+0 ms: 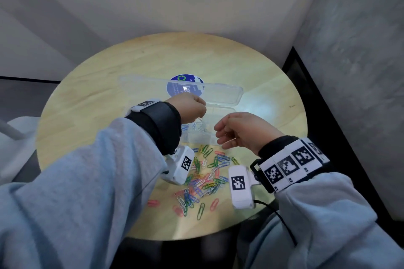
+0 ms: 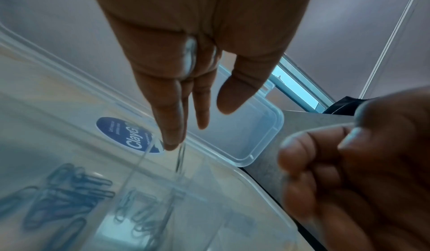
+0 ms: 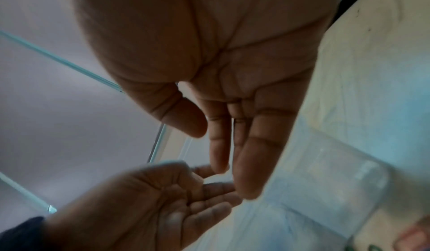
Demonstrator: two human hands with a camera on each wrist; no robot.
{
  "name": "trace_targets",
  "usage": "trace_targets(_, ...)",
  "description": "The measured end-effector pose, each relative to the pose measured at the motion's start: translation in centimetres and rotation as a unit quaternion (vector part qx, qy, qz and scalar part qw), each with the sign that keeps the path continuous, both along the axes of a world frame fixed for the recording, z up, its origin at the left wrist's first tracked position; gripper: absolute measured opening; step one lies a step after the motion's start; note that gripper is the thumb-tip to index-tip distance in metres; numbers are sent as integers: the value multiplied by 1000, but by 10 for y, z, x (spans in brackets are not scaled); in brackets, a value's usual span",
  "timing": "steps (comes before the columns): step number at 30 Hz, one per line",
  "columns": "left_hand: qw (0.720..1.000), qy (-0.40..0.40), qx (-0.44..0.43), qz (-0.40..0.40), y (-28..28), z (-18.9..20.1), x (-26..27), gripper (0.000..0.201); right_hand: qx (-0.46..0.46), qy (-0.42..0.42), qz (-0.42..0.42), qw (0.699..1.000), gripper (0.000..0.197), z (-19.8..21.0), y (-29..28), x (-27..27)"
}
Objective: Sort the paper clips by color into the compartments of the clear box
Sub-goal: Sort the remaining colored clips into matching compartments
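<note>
The clear box (image 1: 197, 138) stands open mid-table, its lid (image 1: 220, 94) laid back behind it. My left hand (image 1: 202, 111) hovers over it with fingers straight and thumb apart (image 2: 200, 126). A pale clip (image 2: 180, 160) shows as a blur just under the fingertips, above a divider; I cannot tell if it touches them. Blue clips (image 2: 65, 196) fill one compartment, pale ones (image 2: 139, 212) the one beside it. My right hand (image 1: 219, 135) hangs to the right of the left, palm bare (image 3: 221, 159), fingers loose, holding nothing. The mixed clip pile (image 1: 207, 172) lies in front of the box.
The round wooden table (image 1: 109, 98) sits in a corner of grey walls. A blue round sticker (image 1: 184, 85) shows through the lid. Stray pink and green clips (image 1: 201, 209) reach toward the table's near edge. A white chair part (image 1: 13, 129) is at far left.
</note>
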State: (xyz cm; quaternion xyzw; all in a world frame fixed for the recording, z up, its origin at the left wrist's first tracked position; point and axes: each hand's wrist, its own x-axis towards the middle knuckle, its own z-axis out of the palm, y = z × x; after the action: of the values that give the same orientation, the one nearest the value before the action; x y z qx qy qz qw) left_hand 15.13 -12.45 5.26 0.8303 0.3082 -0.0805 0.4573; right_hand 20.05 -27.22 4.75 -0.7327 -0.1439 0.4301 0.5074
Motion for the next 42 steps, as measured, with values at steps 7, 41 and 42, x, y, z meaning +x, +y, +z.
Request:
trace_targets(7,998,-58,-33,-3,11,-1,-40,15,-151,-132,125,972,15,-6,-11,-3)
trace_targets(41,892,118,311,-307,-24,-64,-62,17,-307,-424,280,804,21,-55,1,-27)
trace_targets(42,897,117,305,-299,-23,-65,-64,16,-304,-424,284,805,21,-55,1,-27)
